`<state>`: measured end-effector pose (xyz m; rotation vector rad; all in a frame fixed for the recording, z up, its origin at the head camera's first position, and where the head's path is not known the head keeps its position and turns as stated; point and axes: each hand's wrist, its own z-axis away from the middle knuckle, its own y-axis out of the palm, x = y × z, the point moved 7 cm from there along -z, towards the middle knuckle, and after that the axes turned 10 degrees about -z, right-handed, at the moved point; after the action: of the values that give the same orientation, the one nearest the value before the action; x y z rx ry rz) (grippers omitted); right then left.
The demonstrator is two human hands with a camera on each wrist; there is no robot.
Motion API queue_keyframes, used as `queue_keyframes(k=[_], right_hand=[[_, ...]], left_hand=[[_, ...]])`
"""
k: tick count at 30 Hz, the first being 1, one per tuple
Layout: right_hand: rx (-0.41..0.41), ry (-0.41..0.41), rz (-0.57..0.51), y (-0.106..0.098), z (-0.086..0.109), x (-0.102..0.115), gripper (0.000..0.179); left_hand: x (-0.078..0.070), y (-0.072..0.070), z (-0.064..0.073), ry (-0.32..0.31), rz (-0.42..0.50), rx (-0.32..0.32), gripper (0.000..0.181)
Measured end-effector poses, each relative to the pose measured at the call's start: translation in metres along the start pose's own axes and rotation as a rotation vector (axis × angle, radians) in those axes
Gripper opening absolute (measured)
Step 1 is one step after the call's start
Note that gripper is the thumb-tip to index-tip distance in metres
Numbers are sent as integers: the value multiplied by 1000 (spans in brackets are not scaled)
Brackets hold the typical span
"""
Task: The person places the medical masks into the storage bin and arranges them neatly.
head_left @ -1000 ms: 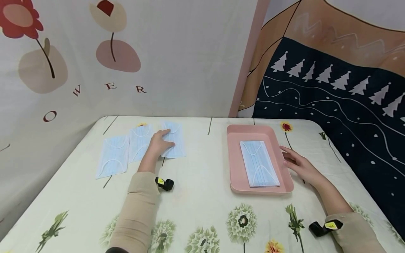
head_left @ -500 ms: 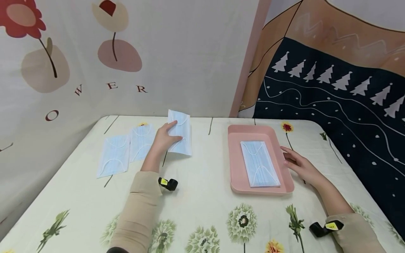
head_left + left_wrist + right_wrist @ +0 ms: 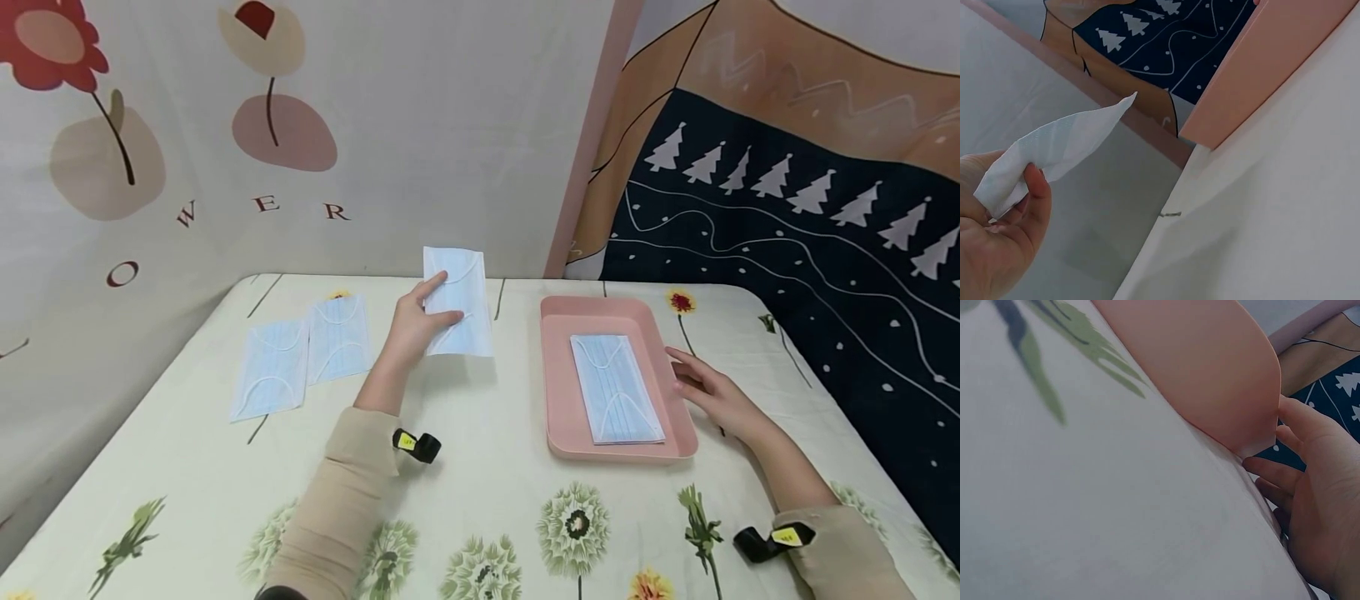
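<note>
My left hand [image 3: 414, 327] pinches a light blue face mask [image 3: 467, 292] with white ear loops, held up over the back of the table. In the left wrist view the mask [image 3: 1060, 145] bends between thumb and fingers. My right hand [image 3: 712, 393] rests at the right side of a pink tray [image 3: 557, 392], its fingers loosely bent with fingertips right at the wall. Up close in the right wrist view, those fingers [image 3: 1272, 474] lie beside the tray's outer wall [image 3: 1210, 369]. Inside the tray lies a face mask [image 3: 617, 390], with its ear loops facing up.
Two more face masks, a nearer one [image 3: 270, 371] and a farther one [image 3: 337, 337], lie side by side at the left of the table. A floral cloth [image 3: 480, 500] covers the table. Behind it hangs a printed curtain [image 3: 450, 125].
My left hand has lifted the face mask off the table and carried it to the right, toward the tray. The right hand and the tray have stayed in place.
</note>
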<state>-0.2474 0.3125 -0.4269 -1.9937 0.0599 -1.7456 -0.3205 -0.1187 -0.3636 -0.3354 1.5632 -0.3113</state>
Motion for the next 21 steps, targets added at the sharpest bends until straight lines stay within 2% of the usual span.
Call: queue_keyframes(k=[11, 16, 21], right_hand=[[0, 22, 11, -1, 1, 1, 60], [0, 6, 14, -1, 0, 1, 59], [0, 5, 8, 0, 0, 1, 59]], left_hand=[[-25, 32, 14, 47, 121, 36, 74], [-36, 47, 22, 71, 189, 49, 73], [-40, 63, 31, 67, 200, 46, 73]])
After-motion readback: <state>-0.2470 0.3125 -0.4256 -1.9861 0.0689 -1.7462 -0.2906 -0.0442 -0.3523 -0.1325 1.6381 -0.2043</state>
